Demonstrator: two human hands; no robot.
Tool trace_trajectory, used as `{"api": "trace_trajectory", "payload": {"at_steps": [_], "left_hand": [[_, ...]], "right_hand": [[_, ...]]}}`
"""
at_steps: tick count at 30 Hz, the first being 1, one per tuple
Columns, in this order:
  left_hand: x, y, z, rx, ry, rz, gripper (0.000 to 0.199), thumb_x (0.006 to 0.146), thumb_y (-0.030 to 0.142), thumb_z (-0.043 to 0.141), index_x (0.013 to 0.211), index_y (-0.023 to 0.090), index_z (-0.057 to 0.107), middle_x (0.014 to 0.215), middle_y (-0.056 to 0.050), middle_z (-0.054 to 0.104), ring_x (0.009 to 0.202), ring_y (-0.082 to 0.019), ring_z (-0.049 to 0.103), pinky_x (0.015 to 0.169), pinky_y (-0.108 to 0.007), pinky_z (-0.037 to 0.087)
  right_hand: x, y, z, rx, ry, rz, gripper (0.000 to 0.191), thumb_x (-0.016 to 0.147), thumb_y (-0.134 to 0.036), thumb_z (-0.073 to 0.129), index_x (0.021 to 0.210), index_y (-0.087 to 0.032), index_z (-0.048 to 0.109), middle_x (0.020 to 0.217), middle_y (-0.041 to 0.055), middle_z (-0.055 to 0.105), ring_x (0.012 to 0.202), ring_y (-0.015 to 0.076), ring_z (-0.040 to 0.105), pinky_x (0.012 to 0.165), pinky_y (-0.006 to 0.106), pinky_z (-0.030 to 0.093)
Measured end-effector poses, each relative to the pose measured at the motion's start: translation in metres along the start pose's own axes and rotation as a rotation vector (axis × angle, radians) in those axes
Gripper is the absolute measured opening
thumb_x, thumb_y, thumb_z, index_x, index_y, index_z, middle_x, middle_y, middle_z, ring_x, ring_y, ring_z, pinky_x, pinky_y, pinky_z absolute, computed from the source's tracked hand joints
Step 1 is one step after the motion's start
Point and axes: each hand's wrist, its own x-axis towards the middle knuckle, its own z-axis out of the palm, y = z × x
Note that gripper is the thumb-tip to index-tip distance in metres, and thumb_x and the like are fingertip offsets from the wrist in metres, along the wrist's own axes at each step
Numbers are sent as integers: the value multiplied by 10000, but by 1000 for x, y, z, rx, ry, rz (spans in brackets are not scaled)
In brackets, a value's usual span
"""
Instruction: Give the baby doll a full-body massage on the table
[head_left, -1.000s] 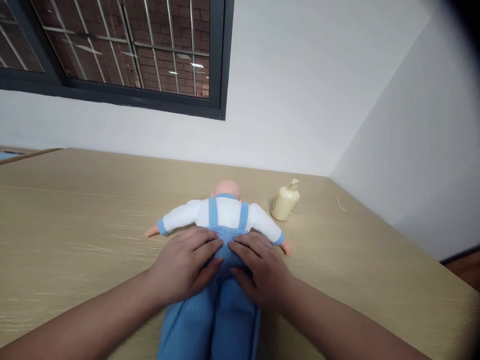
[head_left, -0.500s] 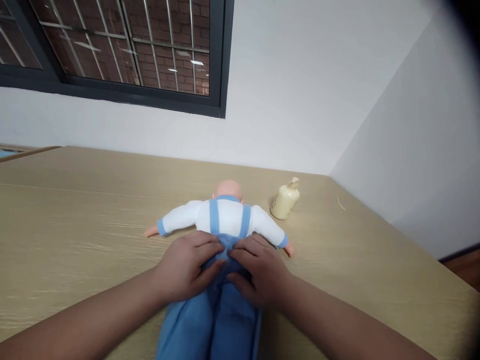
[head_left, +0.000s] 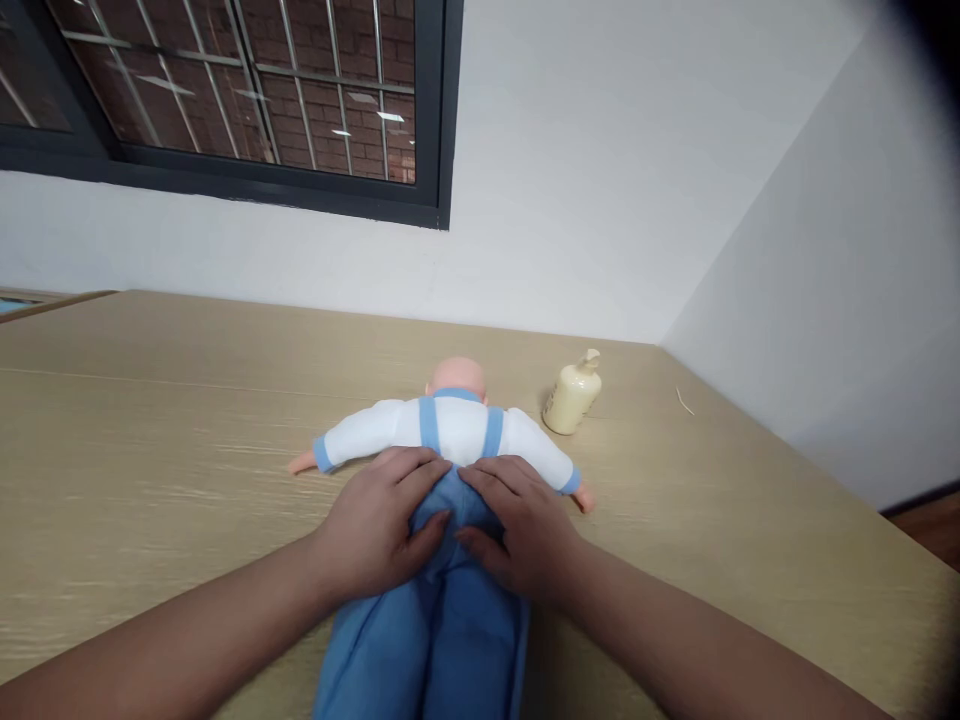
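Observation:
A baby doll point(head_left: 461, 430) lies face down with its arms spread, its bald head away from me. It wears a white long-sleeved top with blue cuffs, and blue overalls point(head_left: 420, 640) with straps. On the left side of its lower back rests my left hand point(head_left: 382, 520), open, palm down, fingers pointing inward and thumb apart. My right hand point(head_left: 517, 525) lies open on the other side in the same way. The fingertips of both hands almost meet over the doll's spine. The doll's face is hidden against the table.
A cream pump bottle point(head_left: 572, 400) stands on the wooden table point(head_left: 187, 400), right of the doll's head. Farther right lies a thin pale strand point(head_left: 684, 402). Behind the table rise a white wall point(head_left: 555, 200) and a dark-framed window point(head_left: 442, 120) with metal bars.
Both hands have slid slightly up the doll's back toward its shoulders. The doll and the bottle stay in place, while the camera view has shifted a little.

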Motion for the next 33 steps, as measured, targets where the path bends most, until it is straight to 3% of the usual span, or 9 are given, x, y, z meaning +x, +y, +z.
{"api": "trace_trajectory", "payload": {"at_steps": [7, 12, 15, 19, 22, 28, 33], "left_hand": [[6, 6, -7, -97, -38, -33, 299, 857, 255, 630, 1153, 221, 660, 1094, -63, 697, 967, -251, 649, 842, -420, 527], [4, 8, -8, -125, 13, -7, 188, 923, 234, 581, 1089, 223, 668, 1010, -47, 705, 914, -223, 650, 797, -380, 527], [1, 8, -6, -42, 64, 31, 239, 920, 216, 577, 1147, 183, 645, 1057, -92, 680, 964, -255, 625, 838, -423, 522], [-3, 8, 0, 59, 119, 74, 391, 910, 225, 577, 1284, 109, 575, 1229, -172, 612, 1139, -320, 561, 983, -512, 475], [-1, 6, 1, 49, 44, 38, 433, 918, 249, 562, 1331, 116, 550, 1286, -172, 591, 1184, -322, 545, 1006, -501, 471], [11, 2, -2, -55, -110, -46, 325, 898, 284, 562, 1207, 198, 617, 1165, -100, 642, 1073, -284, 585, 940, -467, 490], [8, 1, 1, -17, -49, -18, 399, 904, 297, 555, 1282, 168, 574, 1229, -140, 587, 1134, -317, 541, 982, -516, 453]], "right_hand": [[-1, 1, -2, 53, 3, -20, 365, 913, -410, 627, 1214, -204, 644, 1122, 84, 690, 1013, 253, 606, 931, 446, 476], [0, -1, -4, 71, 28, -40, 198, 961, -308, 572, 1104, -217, 672, 987, 57, 695, 915, 212, 603, 843, 393, 492], [1, -3, -4, -10, 90, -71, 211, 942, -298, 604, 1115, -202, 675, 1034, 75, 684, 978, 235, 589, 901, 426, 488], [0, -4, -3, -82, 126, -52, 400, 929, -318, 615, 1299, -166, 597, 1248, 126, 630, 1150, 284, 547, 1009, 487, 460], [-1, -4, -1, -67, 42, -11, 473, 940, -312, 584, 1382, -152, 534, 1313, 133, 605, 1200, 290, 528, 1047, 492, 448], [3, -1, 0, -30, -31, 31, 373, 923, -296, 579, 1277, -183, 608, 1211, 104, 655, 1099, 274, 568, 994, 477, 481], [2, -1, 3, -51, 24, 25, 425, 924, -314, 586, 1323, -166, 585, 1265, 121, 632, 1170, 284, 550, 1033, 487, 477]]}}
